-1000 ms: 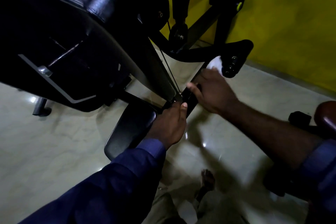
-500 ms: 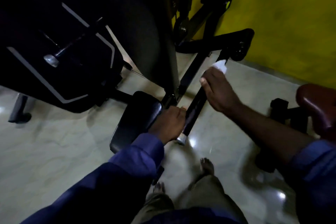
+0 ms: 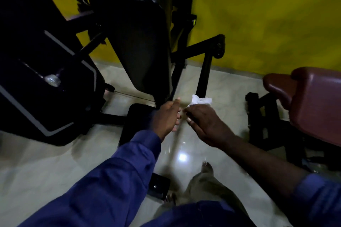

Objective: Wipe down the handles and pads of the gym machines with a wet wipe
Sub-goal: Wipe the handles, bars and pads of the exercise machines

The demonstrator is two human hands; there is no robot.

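Observation:
The crumpled white wet wipe (image 3: 201, 100) is pinched in my right hand (image 3: 204, 122), just below the lower end of a black handle bar (image 3: 203, 77) that slants up to a roller joint (image 3: 219, 47). My left hand (image 3: 168, 117) hovers close beside the right, fingers loosely curled, holding nothing; it is blurred. Neither hand touches the bar. A black seat pad (image 3: 135, 123) lies right under my left wrist. Behind it stands the tall black back pad (image 3: 144, 42).
A black weight-stack cover (image 3: 46, 83) with grey trim fills the left. A maroon padded seat (image 3: 313, 101) on a black frame (image 3: 263, 116) stands at the right. Yellow wall (image 3: 267, 24) behind, glossy tiled floor (image 3: 46, 162) below, my bare foot (image 3: 207, 168) near a black floor plate (image 3: 159, 186).
Both hands have come off the black bar and drawn together below its end. My left hand has let go. The view has tilted up toward the wall.

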